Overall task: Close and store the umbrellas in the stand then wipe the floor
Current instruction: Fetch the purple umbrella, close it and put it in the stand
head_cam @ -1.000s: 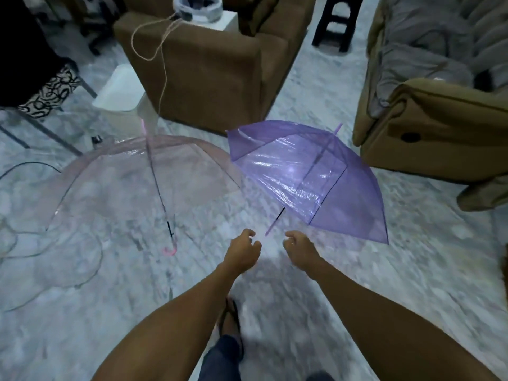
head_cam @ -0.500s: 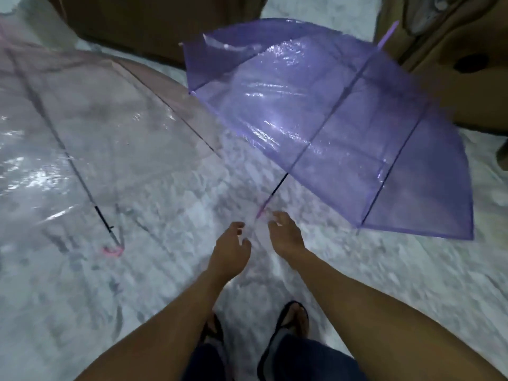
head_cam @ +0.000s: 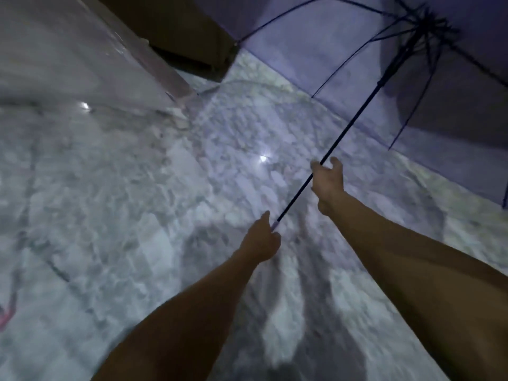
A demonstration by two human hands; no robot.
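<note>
The open purple umbrella is lifted and tilted, so I look into its underside with dark ribs at the upper right. Its thin black shaft runs down toward me. My left hand grips the pale handle end of that shaft. Higher up, my right hand sits at the shaft with thumb and fingers spread either side of it, not clasped. The open clear pink umbrella lies on the floor at the upper left, and its pink handle shows at the left edge.
Grey mottled marble floor fills the view, with light glare spots. A brown sofa base stands at the top behind the umbrellas. No umbrella stand or cloth is in view.
My left hand has taken hold of the purple umbrella's handle and raised it off the floor, turning its underside toward me. My right hand moved up along the shaft. The view came closer.
</note>
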